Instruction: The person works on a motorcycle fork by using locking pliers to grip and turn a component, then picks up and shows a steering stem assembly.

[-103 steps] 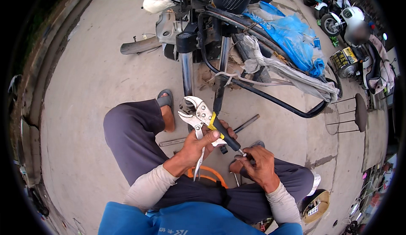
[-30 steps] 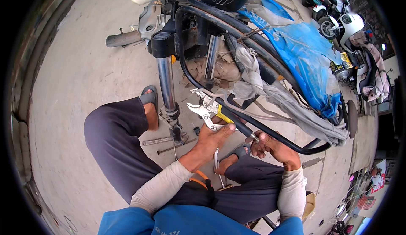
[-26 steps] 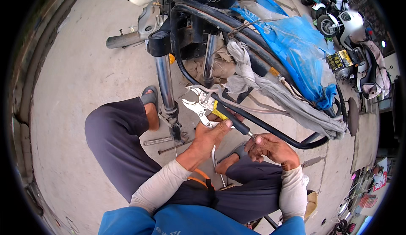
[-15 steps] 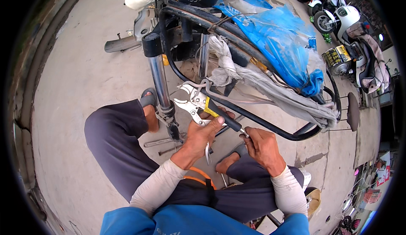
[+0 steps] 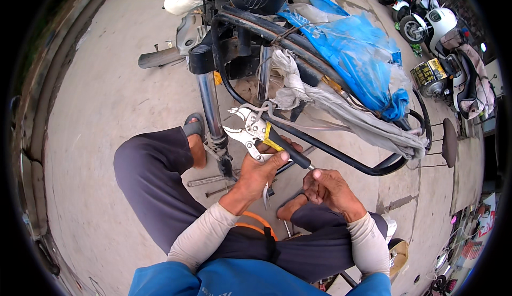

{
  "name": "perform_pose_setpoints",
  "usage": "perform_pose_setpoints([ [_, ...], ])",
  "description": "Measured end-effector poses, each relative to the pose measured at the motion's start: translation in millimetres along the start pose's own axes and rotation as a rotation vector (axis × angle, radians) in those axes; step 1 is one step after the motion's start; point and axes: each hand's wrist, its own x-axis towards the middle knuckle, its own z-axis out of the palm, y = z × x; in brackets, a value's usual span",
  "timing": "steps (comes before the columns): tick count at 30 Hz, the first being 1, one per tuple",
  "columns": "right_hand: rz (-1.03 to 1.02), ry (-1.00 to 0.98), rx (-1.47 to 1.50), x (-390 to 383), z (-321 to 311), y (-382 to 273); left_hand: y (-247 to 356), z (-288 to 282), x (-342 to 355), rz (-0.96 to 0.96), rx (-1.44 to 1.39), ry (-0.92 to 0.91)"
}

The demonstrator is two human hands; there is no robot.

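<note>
My left hand [image 5: 255, 172] is wrapped around silver locking pliers [image 5: 255, 130] with a black and yellow grip, their jaws apart and pointing up and left. My right hand [image 5: 329, 189] is closed at the adjusting screw [image 5: 312, 166] on the handle's end, thumb and curled fingers on it. Just left of the jaws stands a chrome fork tube [image 5: 210, 104] of the dismantled two-wheeler. A bent black tube frame [image 5: 341, 159] crosses behind the pliers. A long wrench [image 5: 205, 180] lies on the ground below the fork.
Blue plastic [image 5: 357, 61] and grey cloth [image 5: 362, 122] cover the frame. A grey curved part [image 5: 160, 58] lies at the far side. Parked scooters [image 5: 442, 21] and a round-seated stool [image 5: 448, 141] are on the right; an orange object [image 5: 250, 221] is beneath my legs, a concrete kerb [image 5: 48, 56] far left.
The pliers stay in my left hand. My right fingers have shifted round the screw, curling and re-gripping. The view has shifted, bringing the pliers beside the tube frame compared with the earliest frame.
</note>
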Motion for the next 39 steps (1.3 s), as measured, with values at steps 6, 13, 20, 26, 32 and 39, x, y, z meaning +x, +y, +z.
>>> perform_pose_setpoints([
  [6,-0.356,0.148,-0.826,-2.3,7.6,-10.7,-0.5,-4.6,-1.4,-0.014,-0.050,0.000],
  [13,0.083,-0.116,0.127,3.8,-3.8,4.8,0.5,-9.0,-5.8,-0.120,0.002,0.021],
  [20,-0.831,0.343,-1.519,4.6,-4.1,16.3,-6.9,-12.7,-5.5,-0.165,-0.004,0.080],
  [26,-0.175,-0.027,-0.355,-0.7,-5.9,14.6,0.5,-15.4,-2.8,-0.206,-0.048,0.087],
  [32,0.110,-0.261,0.361,9.0,-15.3,29.2,-6.9,-24.0,-2.5,-0.167,-0.036,0.057],
  [39,0.071,-0.180,0.207,6.3,-19.2,24.8,-4.5,-23.9,-1.5,-0.214,-0.065,0.061],
])
